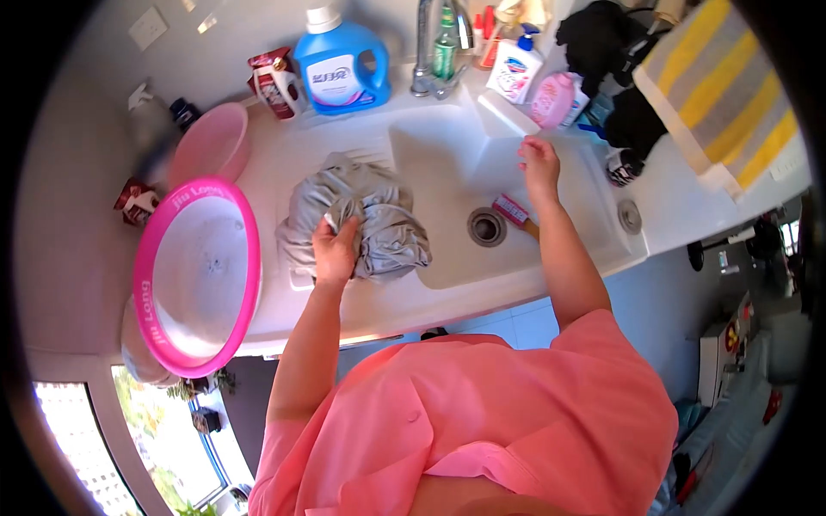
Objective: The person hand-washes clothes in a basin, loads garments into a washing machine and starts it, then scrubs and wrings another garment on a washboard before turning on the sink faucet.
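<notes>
A bunched grey cloth garment lies wet-looking and crumpled on the ribbed washboard part of the sink, left of the basin. My left hand is closed on a fold of it near its lower edge, thumb and fingers pinching the fabric. Over the right side of the white basin hovers my right hand, fingers loosely bent and apart, with no object visible in them. It is close to a white ledge and a pink bottle. Below it, a brush with a pink-red head rests beside the drain.
A pink-rimmed basin and a smaller pink basin stand at left. Behind the sink are a blue detergent jug, a red pouch, the faucet and a white pump bottle. A striped towel hangs at right.
</notes>
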A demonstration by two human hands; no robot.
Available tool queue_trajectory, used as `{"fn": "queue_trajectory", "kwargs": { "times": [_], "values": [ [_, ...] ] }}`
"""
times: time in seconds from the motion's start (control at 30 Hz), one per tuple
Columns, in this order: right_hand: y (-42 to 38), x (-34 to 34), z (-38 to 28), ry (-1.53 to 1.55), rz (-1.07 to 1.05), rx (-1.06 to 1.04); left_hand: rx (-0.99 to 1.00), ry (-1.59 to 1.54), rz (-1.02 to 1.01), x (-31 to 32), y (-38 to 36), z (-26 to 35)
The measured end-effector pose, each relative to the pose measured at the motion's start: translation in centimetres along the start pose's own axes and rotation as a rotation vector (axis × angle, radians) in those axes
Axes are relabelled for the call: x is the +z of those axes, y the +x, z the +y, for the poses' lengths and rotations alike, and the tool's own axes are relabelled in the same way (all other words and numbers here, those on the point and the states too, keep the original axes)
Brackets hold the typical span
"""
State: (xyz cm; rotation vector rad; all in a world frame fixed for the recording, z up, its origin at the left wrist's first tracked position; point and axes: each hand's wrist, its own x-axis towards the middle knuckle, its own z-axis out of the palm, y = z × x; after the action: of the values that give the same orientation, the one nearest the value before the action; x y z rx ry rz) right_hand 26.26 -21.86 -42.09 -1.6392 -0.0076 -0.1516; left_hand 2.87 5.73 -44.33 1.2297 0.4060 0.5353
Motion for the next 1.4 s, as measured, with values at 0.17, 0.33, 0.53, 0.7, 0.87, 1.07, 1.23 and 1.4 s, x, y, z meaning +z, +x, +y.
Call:
{"fn": "queue_trajectory", "kwargs": {
  "times": [0.17, 0.33, 0.53, 0.7, 0.87, 1.07, 1.23, 1.4],
  "values": [
    [-0.2, 1.5, -1.1, -0.016, -0.046, -0.153, 0.026, 0.034, 0.059, -0.1, 1.8, -0.3],
    [0.8, 0.5, -0.6, 0.020, -0.035, -0.162, -0.011, 0.007, 0.080, 0.0, 3.1, -0.5],
    [3.6, -3.1, -2.3, -0.343, 0.408, -0.499, -0.025, 0.012, 0.069, 0.0, 3.4, -0.2],
    [9.5, -4.6, -4.4, -0.257, 0.477, -0.626, -0.091, -0.057, 0.059, -0.1, 3.3, -0.2],
    [15.8, -6.9, -2.9, -0.075, 0.083, -0.380, -0.132, -0.113, 0.051, -0.7, 3.4, -0.4],
    [14.9, -7.7, -5.9, -0.254, 0.016, 0.016, -0.124, -0.141, 0.022, -1.0, 3.6, -0.7],
    [15.9, -8.5, -5.1, -0.296, -0.040, -0.010, -0.165, -0.164, 0.013, -1.6, 4.0, -0.9],
    [14.1, -7.6, -6.1, -0.087, -0.090, -0.042, -0.255, -0.365, -0.013, -1.8, 3.2, 0.8]
  ]
}}
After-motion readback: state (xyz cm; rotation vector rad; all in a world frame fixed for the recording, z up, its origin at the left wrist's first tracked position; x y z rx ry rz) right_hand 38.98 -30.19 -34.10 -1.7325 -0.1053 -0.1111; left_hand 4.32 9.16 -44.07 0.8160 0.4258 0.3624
